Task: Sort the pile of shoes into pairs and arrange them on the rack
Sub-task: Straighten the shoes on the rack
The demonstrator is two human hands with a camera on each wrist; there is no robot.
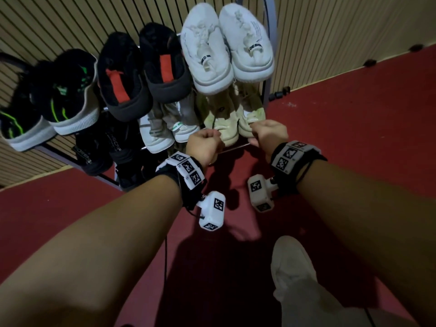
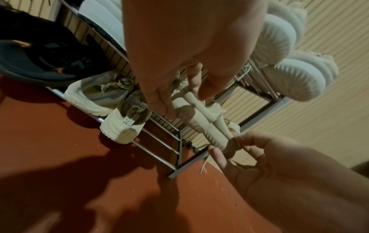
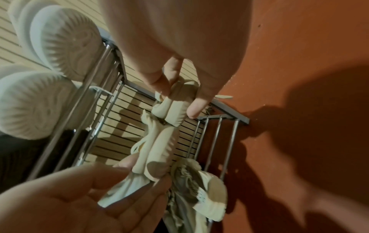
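A cream pair stands heels toward me at the right end of the rack's [image 1: 267, 90] lower shelf. My left hand [image 1: 212, 135] pinches the heel of the left cream shoe [image 1: 227, 131]. My right hand [image 1: 256, 128] pinches the heel of the right cream shoe [image 1: 247, 119]. In the left wrist view my left hand [image 2: 185, 100] has thumb and fingers closed on a cream heel [image 2: 199, 119]. In the right wrist view my right hand [image 3: 177, 99] grips the other heel [image 3: 175, 110] above the shelf bars [image 3: 217, 135].
The top shelf holds a black-and-green pair [image 1: 54, 95], a black pair with red insoles [image 1: 141, 74] and a white pair [image 1: 226, 46]. Below sit a black pair [image 1: 101, 147] and a grey-white pair [image 1: 165, 126]. My white-shoed foot [image 1: 290, 263] stands on the red floor [image 1: 354, 119].
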